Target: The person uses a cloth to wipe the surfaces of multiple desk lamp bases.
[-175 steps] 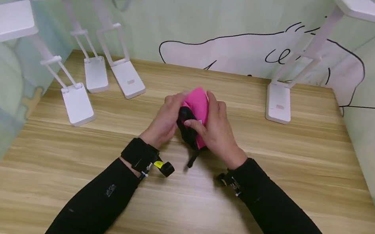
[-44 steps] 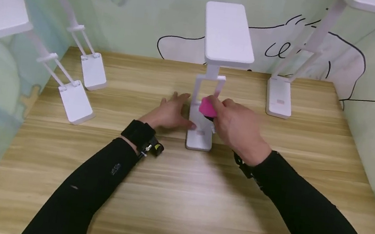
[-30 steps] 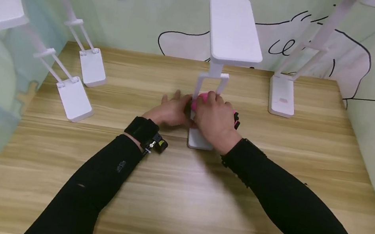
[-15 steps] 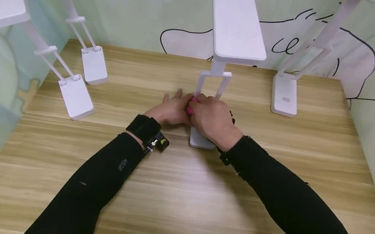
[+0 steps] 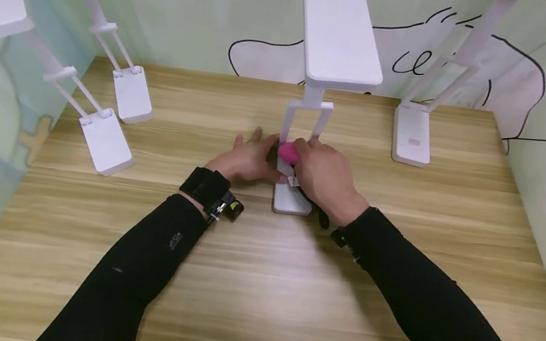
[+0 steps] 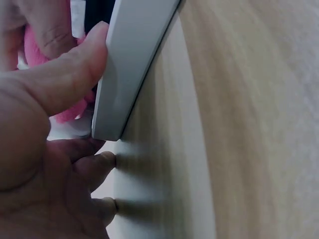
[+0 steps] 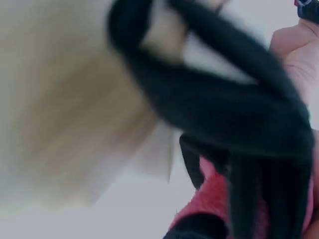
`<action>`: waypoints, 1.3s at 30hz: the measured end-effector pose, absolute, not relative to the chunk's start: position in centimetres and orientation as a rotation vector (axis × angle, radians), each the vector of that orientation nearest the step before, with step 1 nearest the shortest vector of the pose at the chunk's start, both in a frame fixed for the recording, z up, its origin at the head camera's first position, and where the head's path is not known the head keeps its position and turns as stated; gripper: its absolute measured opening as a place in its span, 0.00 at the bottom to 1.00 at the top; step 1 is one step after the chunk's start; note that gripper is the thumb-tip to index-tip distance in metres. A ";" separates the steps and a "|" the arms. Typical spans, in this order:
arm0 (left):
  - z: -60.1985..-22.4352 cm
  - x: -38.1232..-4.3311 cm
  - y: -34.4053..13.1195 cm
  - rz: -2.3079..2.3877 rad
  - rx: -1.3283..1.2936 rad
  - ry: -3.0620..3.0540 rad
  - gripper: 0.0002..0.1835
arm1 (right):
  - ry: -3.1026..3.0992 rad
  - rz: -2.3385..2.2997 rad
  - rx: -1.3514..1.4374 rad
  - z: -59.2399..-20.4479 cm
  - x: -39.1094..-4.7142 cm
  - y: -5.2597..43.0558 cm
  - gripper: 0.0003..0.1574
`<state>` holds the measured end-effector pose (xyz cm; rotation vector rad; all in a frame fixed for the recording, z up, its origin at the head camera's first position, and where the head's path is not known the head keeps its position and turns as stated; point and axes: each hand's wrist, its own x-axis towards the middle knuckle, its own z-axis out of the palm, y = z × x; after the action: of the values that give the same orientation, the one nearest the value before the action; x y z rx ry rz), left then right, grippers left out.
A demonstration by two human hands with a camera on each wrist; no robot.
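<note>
A white desk lamp stands mid-table, its flat head raised on a forked stem. At the left side of its base is my left hand, holding it with the thumb over the top edge; in the left wrist view other fingertips touch the table. My right hand grips a fuzzy pink cloth with black parts against the base, near the foot of the stem. A black strap hangs from the cloth, blurred in the right wrist view. The hand hides most of the cloth.
Two similar white lamps stand along the table's left side, and another stands at the back right. Printed cloth walls rise behind and beside the wooden table.
Earlier both hands held the cloth; since then a lamp from the left group has come to the middle. The right hand has moved back and forth over its base with the cloth, lately rightward.
</note>
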<state>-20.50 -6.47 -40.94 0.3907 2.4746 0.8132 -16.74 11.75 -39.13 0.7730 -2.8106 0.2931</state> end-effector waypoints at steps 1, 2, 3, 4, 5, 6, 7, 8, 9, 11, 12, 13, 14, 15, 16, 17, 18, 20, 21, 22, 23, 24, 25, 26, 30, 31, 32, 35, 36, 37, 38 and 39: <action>-40.9 -20.5 -6.5 0.812 0.390 2.477 0.57 | -2.843 0.341 0.792 -39.1 -16.5 12.2 0.12; -40.9 -20.4 -6.5 0.811 0.387 2.478 0.58 | -2.877 0.382 0.822 -39.0 -16.2 12.7 0.13; -41.0 -20.3 -6.6 0.812 0.384 2.479 0.58 | -2.909 0.424 0.860 -38.9 -15.9 13.3 0.15; -41.0 -20.3 -6.6 0.812 0.381 2.484 0.58 | -2.936 0.461 0.892 -38.8 -15.6 13.8 0.18; -41.0 -20.2 -6.6 0.812 0.373 2.484 0.58 | -2.954 0.481 0.912 -38.8 -15.4 14.2 0.20; -41.0 -20.1 -6.7 0.810 0.367 2.482 0.58 | -2.963 0.481 0.923 -38.9 -15.4 14.6 0.22; -41.0 -20.1 -6.7 0.809 0.359 2.479 0.58 | -2.960 0.485 0.909 -39.2 -15.4 14.7 0.23; -41.0 -20.1 -6.7 0.811 0.351 2.473 0.58 | -2.944 0.485 0.884 -39.4 -15.6 14.8 0.24; -41.1 -20.2 -6.6 0.808 0.343 2.471 0.58 | -2.937 0.480 0.855 -39.7 -15.9 14.8 0.24; -41.1 -20.2 -6.6 0.808 0.330 2.461 0.58 | -2.944 0.456 0.791 -40.0 -16.3 14.7 0.25; -41.1 -20.3 -6.5 0.811 0.329 2.458 0.58 | -2.958 0.455 0.763 -40.1 -16.4 14.7 0.26; -41.1 -20.3 -6.5 0.812 0.330 2.458 0.58 | -2.981 0.471 0.742 -40.0 -16.3 14.8 0.27; -41.1 -20.3 -6.4 0.808 0.333 2.458 0.58 | -3.010 0.487 0.742 -39.9 -16.2 14.9 0.27; -41.1 -20.3 -6.4 0.806 0.337 2.457 0.58 | -3.040 0.501 0.751 -39.7 -15.9 15.1 0.27; -41.1 -20.3 -6.4 0.807 0.339 2.453 0.58 | -3.058 0.514 0.769 -39.5 -15.7 15.4 0.27; -41.1 -20.3 -6.4 0.807 0.335 2.453 0.59 | -3.075 0.522 0.785 -39.3 -15.5 15.6 0.27; -41.1 -20.3 -6.4 0.803 0.331 2.453 0.59 | -3.083 0.526 0.808 -39.1 -15.4 15.8 0.26; -41.1 -20.3 -6.5 0.786 0.330 2.457 0.59 | -3.077 0.511 0.838 -38.9 -15.6 15.9 0.25; -41.1 -20.3 -6.6 0.782 0.330 2.460 0.58 | -3.059 0.491 0.836 -38.9 -15.9 15.9 0.25; -41.0 -20.3 -6.6 0.777 0.333 2.465 0.58 | -3.042 0.472 0.824 -38.9 -16.3 15.8 0.25; -41.0 -20.4 -6.7 0.770 0.339 2.472 0.57 | -3.027 0.452 0.802 -39.0 -16.7 15.6 0.24; -41.0 -20.4 -6.7 0.766 0.350 2.477 0.57 | -3.009 0.439 0.786 -39.1 -17.0 15.5 0.24; -41.0 -20.4 -6.7 0.761 0.361 2.481 0.56 | -2.995 0.425 0.776 -39.2 -17.2 15.4 0.24; -40.9 -20.5 -6.7 0.760 0.366 2.482 0.56 | -2.983 0.420 0.781 -39.2 -17.2 15.4 0.25; -41.0 -20.6 -6.5 0.754 0.373 2.479 0.56 | -2.986 0.476 0.960 -39.0 -15.0 16.2 0.26; -41.0 -20.6 -6.5 0.748 0.374 2.479 0.56 | -2.991 0.489 1.025 -39.0 -14.2 16.5 0.27; -41.0 -20.6 -6.4 0.745 0.372 2.480 0.55 | -2.991 0.509 1.083 -38.9 -13.4 16.8 0.27; -41.1 -20.6 -6.4 0.745 0.361 2.476 0.55 | -2.972 0.477 1.169 -38.9 -12.5 17.1 0.26; -41.0 -20.6 -6.4 0.747 0.358 2.474 0.55 | -2.961 0.449 1.146 -38.9 -12.8 17.0 0.27; -41.0 -20.6 -6.4 0.752 0.353 2.469 0.55 | -2.947 0.423 1.106 -39.0 -13.3 16.8 0.26; -41.0 -20.6 -6.4 0.758 0.349 2.464 0.55 | -2.934 0.405 1.053 -39.1 -14.1 16.5 0.26; -40.9 -20.6 -6.5 0.766 0.348 2.460 0.54 | -2.924 0.382 1.000 -39.2 -14.9 16.1 0.26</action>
<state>-20.56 -6.45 -40.91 0.3478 2.4597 0.7655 -14.86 16.15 -39.23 1.0004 -2.9237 0.3824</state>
